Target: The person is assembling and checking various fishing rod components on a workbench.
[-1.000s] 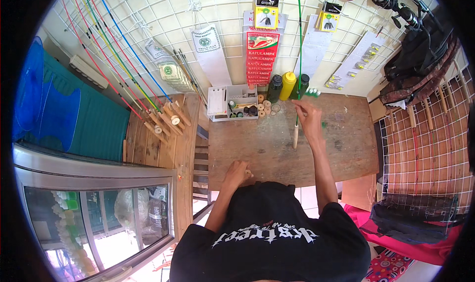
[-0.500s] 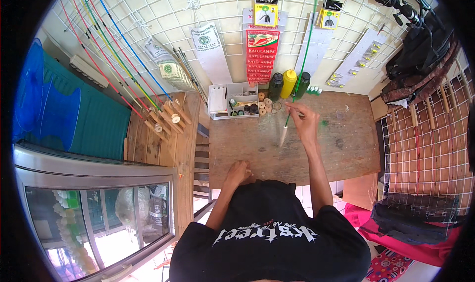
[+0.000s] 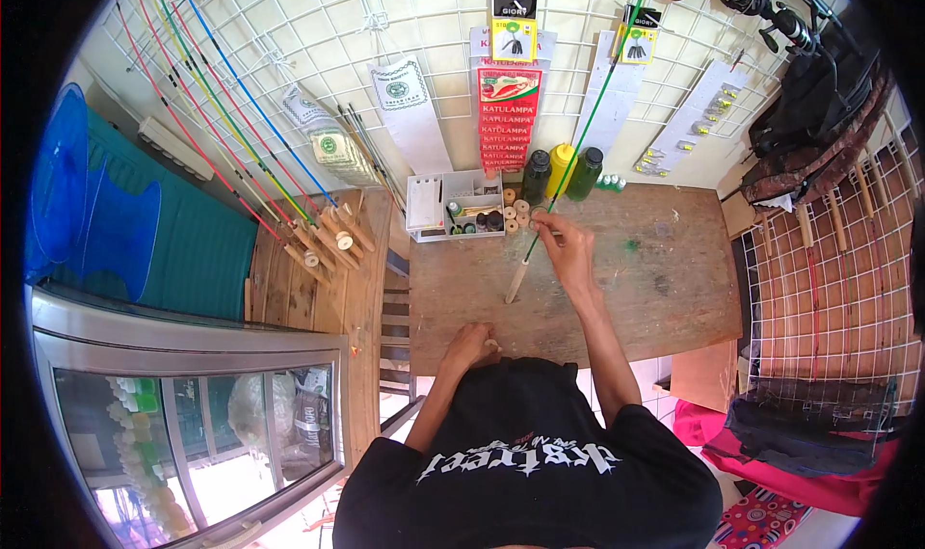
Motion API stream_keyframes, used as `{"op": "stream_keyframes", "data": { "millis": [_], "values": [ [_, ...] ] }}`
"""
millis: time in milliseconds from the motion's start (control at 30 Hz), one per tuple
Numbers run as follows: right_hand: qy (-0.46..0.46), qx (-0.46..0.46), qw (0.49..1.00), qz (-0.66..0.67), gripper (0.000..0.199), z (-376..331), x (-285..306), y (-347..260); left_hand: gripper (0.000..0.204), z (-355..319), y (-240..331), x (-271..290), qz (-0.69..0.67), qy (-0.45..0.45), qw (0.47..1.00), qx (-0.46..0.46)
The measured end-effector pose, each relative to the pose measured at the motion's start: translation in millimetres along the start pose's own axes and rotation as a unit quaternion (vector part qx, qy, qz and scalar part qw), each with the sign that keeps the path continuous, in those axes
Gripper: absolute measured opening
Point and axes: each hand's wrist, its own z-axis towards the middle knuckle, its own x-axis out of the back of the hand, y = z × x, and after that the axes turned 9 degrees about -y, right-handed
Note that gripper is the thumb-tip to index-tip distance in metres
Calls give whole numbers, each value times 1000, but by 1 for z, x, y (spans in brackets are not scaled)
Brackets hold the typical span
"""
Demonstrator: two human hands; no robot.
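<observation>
A thin green fishing rod (image 3: 599, 100) slants from the upper right down to its pale wooden handle (image 3: 517, 282) over the wooden table (image 3: 665, 298). My right hand (image 3: 568, 252) pinches the rod between thumb and fingers just above that handle. At the table's front edge, close to my shirt, my left hand (image 3: 468, 345) is curled closed. Something small and pale shows by its fingertips, too small to name. Beyond my right hand lie several round wooden rings (image 3: 521, 206).
A grey compartment box (image 3: 429, 207) with small bottles stands at the back. Beside it are two dark bottles (image 3: 585, 173) and a yellow bottle (image 3: 560, 168). Several coloured rods with wooden handles (image 3: 344, 242) lean at the left. Packets hang on a white wire grid (image 3: 443, 14).
My right hand has moved left and slightly nearer with the rod, which tilts more now. Its handle has shifted left and toward me. A small pale thing now shows at my left fingertips.
</observation>
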Motion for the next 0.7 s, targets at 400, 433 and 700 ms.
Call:
{"op": "stream_keyframes", "data": {
  "millis": [400, 433, 700],
  "values": [
    [-13, 23, 999, -25, 16, -6, -14, -11, 29, 6, -4, -4, -26, -25, 998, -49],
    [-24, 14, 999, -29, 16, -4, -14, -12, 29, 6, -3, -6, -22, -16, 998, -49],
    [-54, 25, 996, -71, 19, -7, -14, -26, 31, 10, 11, 3, -33, -29, 997, -63]
  ]
}}
